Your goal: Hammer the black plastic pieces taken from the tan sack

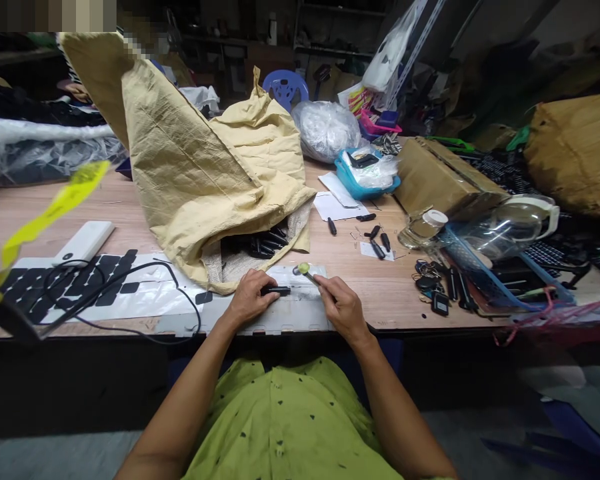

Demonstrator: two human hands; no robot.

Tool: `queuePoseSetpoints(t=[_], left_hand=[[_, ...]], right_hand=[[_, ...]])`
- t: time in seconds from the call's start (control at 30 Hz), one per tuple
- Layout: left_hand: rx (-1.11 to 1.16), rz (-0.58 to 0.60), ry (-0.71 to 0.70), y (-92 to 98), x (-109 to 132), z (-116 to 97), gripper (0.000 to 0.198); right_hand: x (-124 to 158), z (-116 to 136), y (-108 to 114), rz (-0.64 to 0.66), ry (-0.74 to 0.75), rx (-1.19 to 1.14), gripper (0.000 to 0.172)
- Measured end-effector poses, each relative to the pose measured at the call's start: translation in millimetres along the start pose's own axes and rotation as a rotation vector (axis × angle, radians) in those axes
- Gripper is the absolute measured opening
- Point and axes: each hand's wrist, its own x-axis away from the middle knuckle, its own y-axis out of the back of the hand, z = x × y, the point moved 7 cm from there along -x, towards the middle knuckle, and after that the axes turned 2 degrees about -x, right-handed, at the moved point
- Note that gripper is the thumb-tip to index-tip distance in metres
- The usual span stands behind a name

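My left hand (pixel 250 297) is closed on a small black part (pixel 276 291), pinning it on a white mat (pixel 300 313) at the table's front edge. My right hand (pixel 341 305) is closed round a screwdriver (pixel 306 272) with a green-yellow top, its shaft angled up and to the left, just right of the black part. A big tan woven sack (pixel 200 167) lies open right behind my hands, with several black parts (pixel 265 245) spilling from its mouth.
More small black parts (pixel 375 240) lie on the wooden table (pixel 130 213) to the right. A white power bank (pixel 83 243) and a black cable (pixel 130 280) sit left. A blue basket (pixel 363 173), a cardboard box (pixel 440 177) and a clear plastic bottle (pixel 480 230) stand at the right.
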Motion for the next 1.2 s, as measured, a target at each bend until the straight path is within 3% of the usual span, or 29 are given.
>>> queuePoseSetpoints(t=[0.23, 0.47, 0.6, 0.77, 0.9, 1.03, 1.13, 1.2], left_hand=[[-0.041, 0.032, -0.014, -1.9, 2, -1, 0.012], [-0.005, 0.093, -0.057, 1.0, 5, -4, 0.016], [0.042, 0.206, -0.181, -0.2, 27, -26, 0.013], [-0.07, 0.311, -0.281, -17.1, 61, -48, 0.022], [-0.208, 0.299, -0.298, -27.9, 72, -53, 0.027], [-0.177, 0.302, -0.303, -27.7, 73, -54, 0.032], [-0.054, 0.23, -0.268, -13.5, 60, -47, 0.025], [-0.053, 0.082, -0.158, 6.7, 44, -32, 0.017]], right_hand=[[-17, -31, -8, -0.058, -0.023, 0.426, 0.031], [-14, -36, -19, -0.08, -0.045, 0.451, 0.031], [-14, -37, -19, -0.064, -0.049, 0.435, 0.033], [-13, -37, -18, -0.036, -0.066, 0.434, 0.034], [-13, -34, -17, -0.053, -0.06, 0.45, 0.034], [-13, -34, -17, -0.052, -0.063, 0.445, 0.034], [-12, -35, -19, -0.047, -0.068, 0.442, 0.034], [-13, -36, -19, -0.052, -0.067, 0.442, 0.034]])
